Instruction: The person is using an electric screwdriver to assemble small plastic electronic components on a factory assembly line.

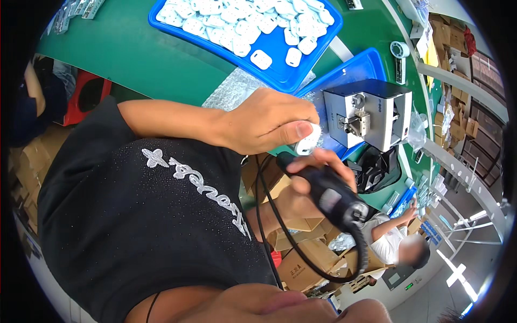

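Note:
In my left hand is a small white plastic housing with a slot-shaped opening, gripped with the thumb pressed on its upper end. My right hand, somewhat blurred, wraps round a black corded electric screwdriver. Its narrow front end lies close to the housing; whether the two touch I cannot tell. Just right of my hands stands a grey and black screw feeder machine. Beyond my left hand a blue tray holds many similar white housings.
Under the feeder lies a second blue tray, with bubble wrap beside the first. The green table extends left. A black cable loops below my right hand. Nearby are a black bag, cardboard boxes and a seated co-worker.

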A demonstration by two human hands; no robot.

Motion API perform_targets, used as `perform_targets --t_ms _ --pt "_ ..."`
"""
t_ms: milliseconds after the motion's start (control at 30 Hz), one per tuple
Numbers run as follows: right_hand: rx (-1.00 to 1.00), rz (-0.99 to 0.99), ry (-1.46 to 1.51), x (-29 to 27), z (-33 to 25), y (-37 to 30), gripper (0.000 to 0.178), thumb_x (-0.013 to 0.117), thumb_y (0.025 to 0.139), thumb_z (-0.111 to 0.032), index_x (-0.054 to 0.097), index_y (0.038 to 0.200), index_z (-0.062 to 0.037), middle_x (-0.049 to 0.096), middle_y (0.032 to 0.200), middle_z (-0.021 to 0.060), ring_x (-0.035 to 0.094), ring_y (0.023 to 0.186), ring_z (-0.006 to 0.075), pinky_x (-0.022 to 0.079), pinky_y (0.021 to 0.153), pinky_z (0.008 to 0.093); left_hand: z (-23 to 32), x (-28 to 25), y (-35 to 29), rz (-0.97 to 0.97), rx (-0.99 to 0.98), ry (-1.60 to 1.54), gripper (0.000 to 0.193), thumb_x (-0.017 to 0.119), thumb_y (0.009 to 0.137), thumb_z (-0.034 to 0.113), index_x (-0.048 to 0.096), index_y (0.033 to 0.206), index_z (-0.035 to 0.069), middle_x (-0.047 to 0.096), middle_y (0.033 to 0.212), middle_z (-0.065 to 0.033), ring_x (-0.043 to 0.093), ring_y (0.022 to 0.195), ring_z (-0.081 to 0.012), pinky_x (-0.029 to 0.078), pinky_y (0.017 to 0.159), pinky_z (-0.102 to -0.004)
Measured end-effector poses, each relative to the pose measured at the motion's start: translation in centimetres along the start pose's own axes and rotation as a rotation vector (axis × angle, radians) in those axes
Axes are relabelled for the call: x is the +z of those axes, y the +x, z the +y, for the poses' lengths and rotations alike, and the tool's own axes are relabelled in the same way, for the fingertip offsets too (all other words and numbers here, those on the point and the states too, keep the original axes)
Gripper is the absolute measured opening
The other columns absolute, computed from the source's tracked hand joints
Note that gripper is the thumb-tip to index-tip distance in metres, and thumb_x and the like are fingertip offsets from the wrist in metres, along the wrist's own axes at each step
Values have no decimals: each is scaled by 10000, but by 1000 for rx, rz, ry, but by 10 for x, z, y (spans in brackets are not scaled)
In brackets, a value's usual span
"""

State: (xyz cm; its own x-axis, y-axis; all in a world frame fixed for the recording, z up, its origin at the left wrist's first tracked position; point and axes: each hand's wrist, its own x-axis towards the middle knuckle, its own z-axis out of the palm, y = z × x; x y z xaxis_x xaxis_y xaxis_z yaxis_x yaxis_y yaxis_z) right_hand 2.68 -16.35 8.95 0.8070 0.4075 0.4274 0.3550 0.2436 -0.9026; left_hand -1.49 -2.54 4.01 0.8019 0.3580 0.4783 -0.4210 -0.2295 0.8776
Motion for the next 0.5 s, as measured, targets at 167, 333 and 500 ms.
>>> perform_targets --t_ms 167,333,500 --pt "-106 280 -273 -11 32 15 784 677 797 -580 368 1204 14 574 875 104 544 569 166 457 555 275 -10 -17 1 -155 -199 -101 442 336 1020 341 588 964 -17 582 759 -120 578 643 -252 451 588 -351" --pt "-68 291 -97 -14 75 5 751 681 831 -537 365 1237 9 571 802 133 539 568 182 480 520 285 -23 -11 -1 -178 -114 -154 445 325 1008 339 584 926 -14 568 736 -117 564 616 -248 432 555 -337" --pt "136 297 84 -2 59 10 679 769 819 -345 353 1233 -5 587 766 128 555 537 175 493 517 278 -22 -11 1 -184 -134 -120 461 315 997 351 584 888 -8 561 716 -124 559 603 -260 423 544 -341"
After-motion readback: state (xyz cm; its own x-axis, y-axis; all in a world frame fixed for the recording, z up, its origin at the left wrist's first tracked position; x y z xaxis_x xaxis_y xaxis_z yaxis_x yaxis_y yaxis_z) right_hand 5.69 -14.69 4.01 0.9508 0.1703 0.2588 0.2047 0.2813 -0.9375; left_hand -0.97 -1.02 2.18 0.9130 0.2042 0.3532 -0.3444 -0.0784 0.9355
